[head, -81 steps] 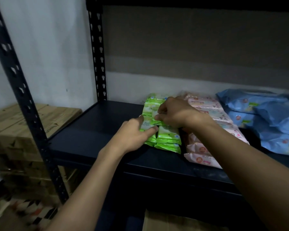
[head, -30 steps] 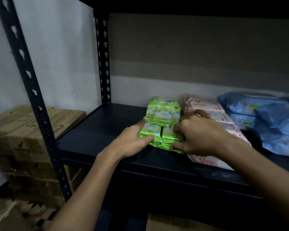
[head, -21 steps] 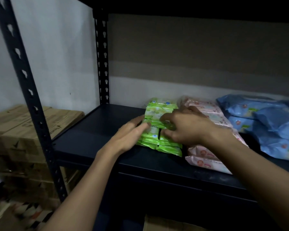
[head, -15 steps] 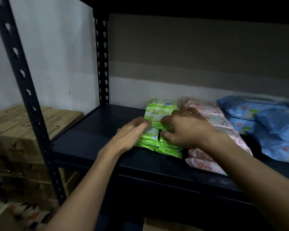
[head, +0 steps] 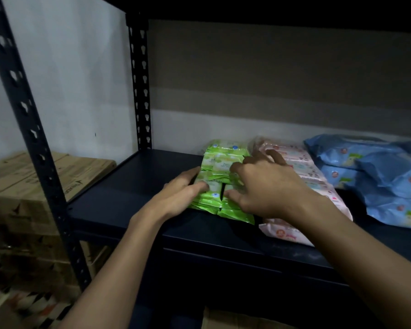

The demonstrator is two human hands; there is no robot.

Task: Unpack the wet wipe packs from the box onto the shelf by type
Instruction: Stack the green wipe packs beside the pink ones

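The left hand (head: 176,198) lies flat, fingers straight and pressed against the left flank and top of the green wet wipe packs (head: 220,184), while the right hand (head: 261,186) rests over the right side of the same pile, fingers spread and bent down onto the packs with the thumb low at the near edge; whether it actually pinches one pack or only presses is hard to tell in this dim light. A second ago the right hand sat nearer, at the front corner of the pile; it has since slid farther back and upward, and the left hand has crept up from the pile's near left corner onto its side. That reads as squaring up the green group rather than adding to it, so this type looks nearly settled. The green packs sit in a low stack on the dark shelf (head: 133,186), between the two hands, left of centre. Touching them on the right runs a row of pink wet wipe packs (head: 292,233), from near edge to far, and farther right lie the larger blue wet wipe packs (head: 377,176), apart from the hands. Left of the shelf's upright post (head: 22,103), stacked cardboard boxes (head: 22,186) stand beyond the frame.
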